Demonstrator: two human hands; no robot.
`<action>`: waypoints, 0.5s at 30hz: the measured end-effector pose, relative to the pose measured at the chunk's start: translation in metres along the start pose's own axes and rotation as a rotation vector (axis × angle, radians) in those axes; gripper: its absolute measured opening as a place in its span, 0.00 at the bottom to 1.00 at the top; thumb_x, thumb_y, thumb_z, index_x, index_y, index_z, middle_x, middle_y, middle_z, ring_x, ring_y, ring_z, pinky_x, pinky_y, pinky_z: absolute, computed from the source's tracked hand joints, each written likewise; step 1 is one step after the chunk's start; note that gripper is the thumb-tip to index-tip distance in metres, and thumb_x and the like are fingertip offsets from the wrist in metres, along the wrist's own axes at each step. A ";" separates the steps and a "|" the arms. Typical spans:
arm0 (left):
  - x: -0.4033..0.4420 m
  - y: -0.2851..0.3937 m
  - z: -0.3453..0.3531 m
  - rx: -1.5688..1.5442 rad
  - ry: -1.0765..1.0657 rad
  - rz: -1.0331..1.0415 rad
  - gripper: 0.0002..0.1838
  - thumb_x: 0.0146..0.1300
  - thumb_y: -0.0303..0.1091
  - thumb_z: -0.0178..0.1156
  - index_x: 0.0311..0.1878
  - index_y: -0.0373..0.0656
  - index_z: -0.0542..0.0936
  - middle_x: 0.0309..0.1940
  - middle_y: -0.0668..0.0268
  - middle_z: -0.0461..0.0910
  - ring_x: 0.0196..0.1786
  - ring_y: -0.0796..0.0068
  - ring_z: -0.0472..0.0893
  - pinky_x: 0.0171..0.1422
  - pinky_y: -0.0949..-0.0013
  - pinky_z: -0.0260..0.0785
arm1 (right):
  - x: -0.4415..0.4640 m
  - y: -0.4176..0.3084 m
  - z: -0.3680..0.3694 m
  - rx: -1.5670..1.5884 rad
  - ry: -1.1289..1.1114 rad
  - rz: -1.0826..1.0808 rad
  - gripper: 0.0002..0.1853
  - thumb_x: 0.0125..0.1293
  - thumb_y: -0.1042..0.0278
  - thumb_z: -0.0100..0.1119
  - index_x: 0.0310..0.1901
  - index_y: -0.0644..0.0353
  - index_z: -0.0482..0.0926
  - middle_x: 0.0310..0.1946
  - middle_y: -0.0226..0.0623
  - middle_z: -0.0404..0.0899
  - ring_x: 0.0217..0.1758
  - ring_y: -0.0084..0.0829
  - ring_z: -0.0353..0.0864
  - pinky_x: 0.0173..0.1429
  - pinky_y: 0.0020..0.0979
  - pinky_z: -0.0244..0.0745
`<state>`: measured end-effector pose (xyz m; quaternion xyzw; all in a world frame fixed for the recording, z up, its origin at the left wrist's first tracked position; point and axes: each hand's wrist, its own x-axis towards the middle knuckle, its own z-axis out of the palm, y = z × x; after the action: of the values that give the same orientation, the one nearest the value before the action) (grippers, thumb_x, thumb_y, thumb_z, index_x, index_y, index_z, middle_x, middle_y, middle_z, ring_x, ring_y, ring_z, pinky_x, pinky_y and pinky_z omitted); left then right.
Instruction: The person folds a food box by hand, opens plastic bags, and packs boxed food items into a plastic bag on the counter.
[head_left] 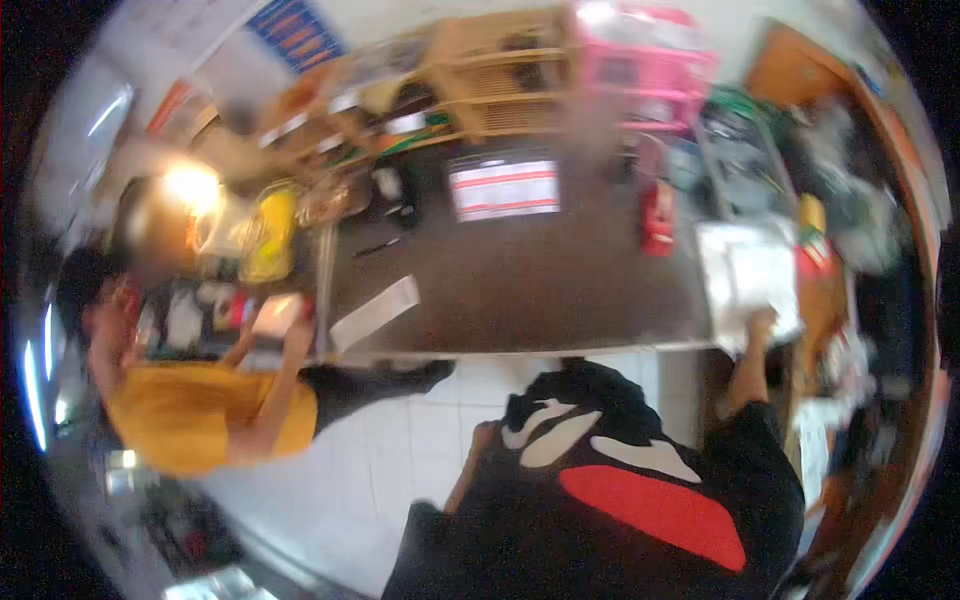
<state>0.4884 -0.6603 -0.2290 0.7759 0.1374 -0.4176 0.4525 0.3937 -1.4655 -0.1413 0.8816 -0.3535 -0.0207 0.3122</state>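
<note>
My right hand [762,325] is at the front edge of a stack of white papers or a white packet [750,265] at the right end of the dark table; its fingers are blurred, and whether they grip the edge is unclear. Down beside my black shirt, below the table's front edge, hangs my left hand [486,432], small and blurred, with its fingers hidden from clear view. A red object [658,217] stands on the table left of the white papers.
A co-worker in a yellow shirt [190,415] sits at the left, holding a bright flat object [278,315]. The dark table [520,290] bears a white strip [375,312] and a red-and-white sheet [505,190]. Tan trays [505,75] and pink trays [645,70] line the back.
</note>
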 end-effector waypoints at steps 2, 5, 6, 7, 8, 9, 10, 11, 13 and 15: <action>0.021 0.004 -0.010 -0.052 0.054 -0.119 0.13 0.66 0.41 0.50 0.39 0.39 0.75 0.30 0.63 0.81 0.30 0.68 0.81 0.27 0.64 0.71 | 0.020 0.020 0.031 0.410 -0.212 0.334 0.11 0.63 0.67 0.50 0.39 0.66 0.77 0.38 0.49 0.76 0.38 0.46 0.79 0.42 0.45 0.74; 0.023 0.052 -0.023 -0.286 0.224 -0.131 0.17 0.65 0.44 0.52 0.41 0.37 0.77 0.29 0.62 0.81 0.25 0.72 0.79 0.23 0.69 0.68 | 0.021 0.050 0.035 0.703 0.026 0.096 0.21 0.63 0.58 0.52 0.51 0.66 0.75 0.41 0.59 0.78 0.41 0.55 0.79 0.46 0.45 0.75; 0.033 0.059 -0.021 -0.370 0.252 -0.112 0.17 0.63 0.43 0.54 0.42 0.37 0.78 0.28 0.61 0.81 0.26 0.72 0.79 0.24 0.70 0.69 | 0.025 0.044 -0.001 0.725 -0.024 0.235 0.23 0.64 0.55 0.51 0.53 0.66 0.74 0.41 0.59 0.78 0.42 0.54 0.79 0.46 0.45 0.74; 0.027 0.083 -0.023 -0.312 0.272 -0.062 0.17 0.61 0.42 0.54 0.41 0.36 0.78 0.28 0.61 0.81 0.27 0.72 0.79 0.26 0.69 0.69 | 0.024 0.041 -0.031 0.736 -0.081 0.375 0.25 0.65 0.52 0.50 0.55 0.66 0.73 0.40 0.59 0.79 0.43 0.53 0.79 0.46 0.45 0.74; 0.010 0.119 -0.027 -0.296 0.280 -0.011 0.17 0.61 0.42 0.54 0.41 0.35 0.78 0.28 0.60 0.81 0.27 0.71 0.79 0.27 0.69 0.70 | 0.024 0.039 -0.028 0.779 -0.010 0.366 0.25 0.65 0.50 0.49 0.51 0.67 0.76 0.36 0.57 0.80 0.40 0.52 0.80 0.45 0.45 0.74; -0.007 0.149 -0.026 -0.276 0.287 0.039 0.18 0.61 0.42 0.54 0.41 0.34 0.78 0.28 0.60 0.81 0.27 0.71 0.80 0.29 0.69 0.70 | 0.023 0.037 -0.034 0.776 -0.104 0.343 0.24 0.65 0.50 0.49 0.47 0.67 0.77 0.35 0.56 0.80 0.40 0.53 0.79 0.44 0.45 0.74; -0.013 0.158 -0.020 -0.293 0.288 0.022 0.18 0.61 0.42 0.55 0.41 0.34 0.78 0.29 0.59 0.82 0.27 0.70 0.80 0.30 0.69 0.71 | 0.022 0.040 -0.062 0.770 -0.191 0.322 0.24 0.65 0.50 0.49 0.44 0.67 0.78 0.34 0.56 0.80 0.39 0.53 0.79 0.43 0.46 0.73; -0.011 0.170 -0.013 -0.314 0.288 0.016 0.19 0.60 0.42 0.55 0.41 0.33 0.78 0.29 0.59 0.82 0.28 0.70 0.80 0.30 0.69 0.71 | 0.031 0.038 -0.085 0.765 -0.266 0.303 0.23 0.65 0.51 0.49 0.41 0.67 0.79 0.32 0.56 0.80 0.38 0.54 0.79 0.42 0.46 0.73; 0.001 0.180 -0.006 -0.261 0.269 0.060 0.19 0.60 0.42 0.55 0.41 0.31 0.78 0.30 0.57 0.82 0.30 0.70 0.81 0.33 0.68 0.72 | 0.030 0.036 -0.033 0.596 0.002 0.127 0.21 0.61 0.52 0.53 0.27 0.65 0.81 0.26 0.51 0.79 0.32 0.53 0.79 0.37 0.46 0.74; -0.001 0.189 0.004 -0.191 0.260 0.017 0.19 0.62 0.41 0.54 0.40 0.30 0.79 0.30 0.56 0.82 0.30 0.69 0.82 0.34 0.67 0.72 | 0.035 0.031 -0.125 0.522 -0.308 0.387 0.18 0.60 0.50 0.54 0.33 0.58 0.82 0.36 0.44 0.79 0.39 0.48 0.78 0.40 0.48 0.75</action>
<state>0.5975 -0.7676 -0.1176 0.7780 0.2273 -0.2950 0.5060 0.4336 -1.4380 -0.0169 0.8348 -0.5503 -0.0027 0.0175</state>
